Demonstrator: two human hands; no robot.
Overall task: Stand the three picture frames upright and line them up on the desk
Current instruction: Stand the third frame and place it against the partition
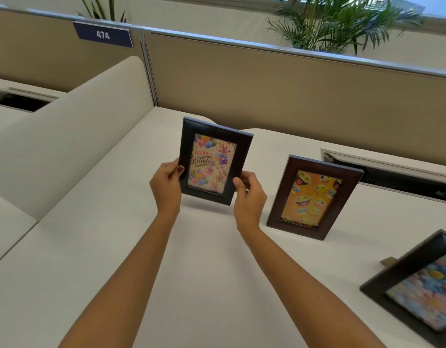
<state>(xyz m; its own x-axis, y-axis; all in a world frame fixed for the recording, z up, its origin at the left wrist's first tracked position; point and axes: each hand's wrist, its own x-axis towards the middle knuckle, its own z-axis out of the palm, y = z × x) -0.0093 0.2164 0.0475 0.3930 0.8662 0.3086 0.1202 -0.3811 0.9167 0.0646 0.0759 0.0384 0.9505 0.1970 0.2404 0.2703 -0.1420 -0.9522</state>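
A black frame with a "Happy Birthday" picture is held upright just above the white desk, facing me. My left hand grips its lower left edge and my right hand grips its lower right edge. To its right a dark brown frame with yellow emoji faces stands upright on the desk, leaning back a little. At the right edge of the view a black frame with a pastel flower picture stands tilted, partly cut off, with a brown stand leg showing behind it.
A tan partition wall closes the back of the desk. A rounded cream divider borders the left side. A cable slot opens in the desk behind the emoji frame. Palm plants stand beyond the partition, and a sign reading 474 hangs on it.
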